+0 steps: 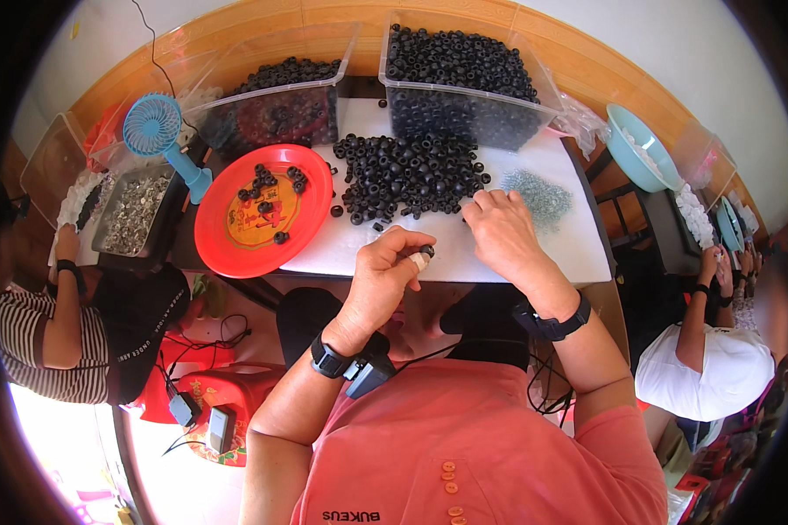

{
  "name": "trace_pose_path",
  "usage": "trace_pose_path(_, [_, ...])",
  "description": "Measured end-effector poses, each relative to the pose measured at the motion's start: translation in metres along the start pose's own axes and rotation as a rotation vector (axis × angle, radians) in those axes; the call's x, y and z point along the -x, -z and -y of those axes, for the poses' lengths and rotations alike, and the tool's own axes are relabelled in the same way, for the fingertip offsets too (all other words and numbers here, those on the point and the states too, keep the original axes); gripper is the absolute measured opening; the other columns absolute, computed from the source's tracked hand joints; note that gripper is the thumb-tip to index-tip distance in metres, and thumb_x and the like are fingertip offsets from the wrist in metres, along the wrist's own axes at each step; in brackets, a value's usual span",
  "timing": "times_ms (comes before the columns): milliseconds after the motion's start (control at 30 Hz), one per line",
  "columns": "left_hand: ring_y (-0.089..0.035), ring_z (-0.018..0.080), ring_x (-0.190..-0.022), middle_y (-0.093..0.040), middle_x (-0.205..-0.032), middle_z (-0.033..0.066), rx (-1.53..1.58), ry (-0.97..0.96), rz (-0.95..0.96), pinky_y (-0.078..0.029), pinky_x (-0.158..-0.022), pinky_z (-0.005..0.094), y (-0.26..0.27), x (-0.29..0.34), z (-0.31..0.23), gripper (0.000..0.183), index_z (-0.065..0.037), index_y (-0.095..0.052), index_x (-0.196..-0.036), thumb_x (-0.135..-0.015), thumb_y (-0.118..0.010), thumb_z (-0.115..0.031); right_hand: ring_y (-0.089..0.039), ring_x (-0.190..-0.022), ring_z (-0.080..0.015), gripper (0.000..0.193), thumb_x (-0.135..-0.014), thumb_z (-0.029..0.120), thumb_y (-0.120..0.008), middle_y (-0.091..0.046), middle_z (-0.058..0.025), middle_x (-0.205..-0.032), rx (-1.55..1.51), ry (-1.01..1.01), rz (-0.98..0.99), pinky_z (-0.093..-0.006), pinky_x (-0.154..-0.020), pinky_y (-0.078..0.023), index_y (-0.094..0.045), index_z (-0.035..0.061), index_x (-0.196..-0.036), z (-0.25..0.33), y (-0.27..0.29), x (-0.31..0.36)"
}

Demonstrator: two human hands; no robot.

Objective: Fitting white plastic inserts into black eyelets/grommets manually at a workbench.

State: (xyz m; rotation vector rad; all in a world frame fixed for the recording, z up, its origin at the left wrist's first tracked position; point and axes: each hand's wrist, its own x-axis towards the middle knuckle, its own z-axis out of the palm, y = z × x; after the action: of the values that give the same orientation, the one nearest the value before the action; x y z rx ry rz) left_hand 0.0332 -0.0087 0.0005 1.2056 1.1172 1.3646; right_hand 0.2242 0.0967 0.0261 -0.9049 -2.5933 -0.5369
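Observation:
My left hand [378, 273] is closed in a pinch at the front edge of the white table covering, with a small black ring-shaped part [426, 250] between thumb and fingertips. A pale wrap shows on one fingertip. To its right, my right hand [510, 234] has its fingers bent together at the right edge of a heap of black ring-shaped parts [403, 175]. What its fingertips hold, if anything, is hidden. Just beyond that hand lies a spread of small clear, greenish pieces [538, 199]. A red plate [214, 223] on the left carries several joined clusters of black parts [265, 179].
Two clear bins [359, 83] of black parts stand along the back. A blue handheld fan [171, 144] and a tray of shiny small parts [136, 210] are at left. One person [61, 332] works at left, another [709, 359] at right, near a light-blue basin [643, 157].

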Motion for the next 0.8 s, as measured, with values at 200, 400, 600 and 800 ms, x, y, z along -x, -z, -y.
trace_pose_path(200, [-0.056,0.0066,-0.071,-0.063,-0.096,0.0028,-0.003,0.001,0.002,-0.047,-0.062,0.0206,0.000,0.000,0.001,0.024,0.001,-0.067,-0.114,-0.092,-0.060,0.004,-0.060,-0.089,-0.0279,0.010,-0.075,0.005,-0.062,-0.062,-0.0096,-0.086,-0.049,-0.030,-0.020,-0.0410,-0.078,-0.042,-0.067,0.0053,-0.083,0.004,-0.009,-0.005])
trace_pose_path(400, [-0.056,0.0066,-0.071,-0.063,-0.096,0.0026,0.006,-0.008,0.008,-0.047,-0.062,0.0204,0.001,-0.001,0.004,0.023,0.000,-0.068,-0.114,-0.093,-0.061,0.003,-0.061,-0.085,-0.0287,0.008,-0.073,0.004,-0.062,-0.060,-0.0098,-0.085,-0.162,-0.007,-0.091,-0.0410,-0.076,-0.046,-0.064,0.0061,-0.081,-0.007,-0.015,-0.006])
trace_pose_path(600, [-0.056,0.0067,-0.071,-0.062,-0.096,0.0028,-0.016,-0.011,0.009,-0.048,-0.062,0.0208,0.001,0.001,0.002,0.022,0.001,-0.067,-0.114,-0.093,-0.061,0.003,-0.061,-0.086,-0.0299,0.007,-0.074,0.003,-0.062,-0.059,-0.0103,-0.088,-0.108,-0.012,-0.083,-0.0409,-0.076,-0.046,-0.063,0.0057,-0.081,-0.005,-0.012,-0.005])
trace_pose_path(800, [-0.056,0.0065,-0.070,-0.063,-0.095,0.0025,-0.052,0.028,0.006,-0.048,-0.063,0.0210,0.000,0.000,-0.005,0.022,0.001,-0.067,-0.114,-0.093,-0.062,0.002,-0.060,-0.090,-0.0305,0.008,-0.074,0.002,-0.062,-0.059,-0.0112,-0.090,-0.121,0.028,-0.101,-0.0418,-0.079,-0.045,-0.062,0.0052,-0.082,-0.006,-0.013,-0.006])
